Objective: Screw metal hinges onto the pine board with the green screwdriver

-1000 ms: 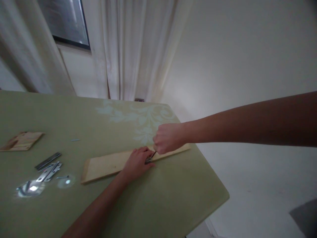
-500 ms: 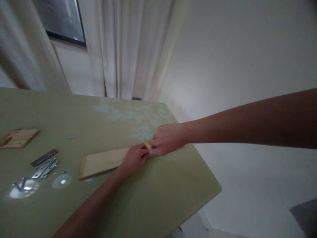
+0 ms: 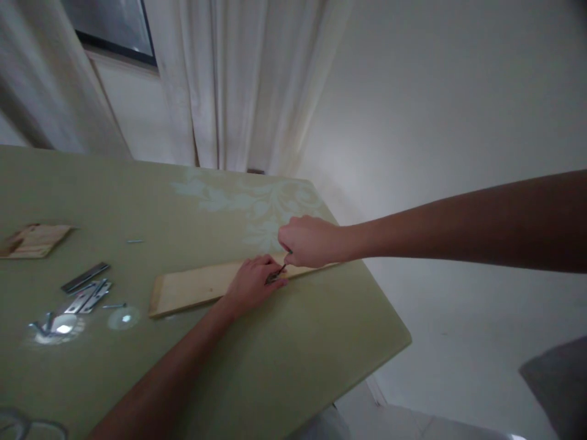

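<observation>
A long pale wooden board [image 3: 192, 288] lies on the table near its right end. My left hand [image 3: 252, 282] rests on the board, thumb and fingers closed around a small dark metal piece [image 3: 274, 277], partly hidden by them. My right hand [image 3: 308, 241] is closed in a fist just beyond it, gripping what looks like a screwdriver [image 3: 280, 269]. Only its thin dark shaft shows, slanting down to the metal piece; the handle is hidden in the fist. The board runs on under my right hand.
Metal plates [image 3: 87, 298], a dark metal strip [image 3: 85, 278] and several screws [image 3: 46, 325] lie to the left on the green table [image 3: 220, 379]. A shorter wooden piece [image 3: 41, 240] is at far left. Grey loops like scissor handles [image 3: 32, 425] show at bottom left.
My right hand has lifted slightly away from the left fingers, so the tool's shaft and the metal piece now show. My left fingers have spread a little. The view has tilted down.
</observation>
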Motion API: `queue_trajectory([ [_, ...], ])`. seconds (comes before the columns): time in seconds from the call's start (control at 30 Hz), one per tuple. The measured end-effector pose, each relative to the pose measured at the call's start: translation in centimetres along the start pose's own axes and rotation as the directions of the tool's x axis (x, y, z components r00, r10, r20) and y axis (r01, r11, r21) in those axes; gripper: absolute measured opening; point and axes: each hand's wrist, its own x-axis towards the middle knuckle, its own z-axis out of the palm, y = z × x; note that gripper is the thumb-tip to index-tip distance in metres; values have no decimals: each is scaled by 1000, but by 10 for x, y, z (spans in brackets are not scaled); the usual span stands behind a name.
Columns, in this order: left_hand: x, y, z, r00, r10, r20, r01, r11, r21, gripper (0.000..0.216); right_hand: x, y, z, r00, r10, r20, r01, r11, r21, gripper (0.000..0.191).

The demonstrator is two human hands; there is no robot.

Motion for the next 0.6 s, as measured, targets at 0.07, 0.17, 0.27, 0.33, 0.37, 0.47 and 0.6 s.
queue_trajectory([
  [0.07,0,0,0,1000,6,-18,-7,1000,-25,30,-2,5,-2,996,-85,1,85,992,-90,32],
  [0.17,2,1,0,1000,8,-22,-8,999,-31,33,-6,17,-6,907,-418,48,408,845,-346,27],
  [0.27,3,2,-1,1000,19,-5,-19,1000,-21,30,-10,23,-7,723,-671,165,643,566,-517,27],
  [0.33,3,3,-2,1000,10,10,-10,1000,-18,25,-11,25,-3,693,-697,183,663,517,-542,34],
  [0.37,3,4,-3,1000,-2,17,2,1000,-16,20,-11,26,0,710,-681,177,650,537,-538,33],
  [0.47,3,4,-4,999,-42,34,43,999,-7,22,-12,25,10,833,-536,139,538,722,-435,23],
  [0.6,3,0,-2,999,-31,36,31,999,10,27,-9,13,11,993,-111,38,113,991,-78,22],
])
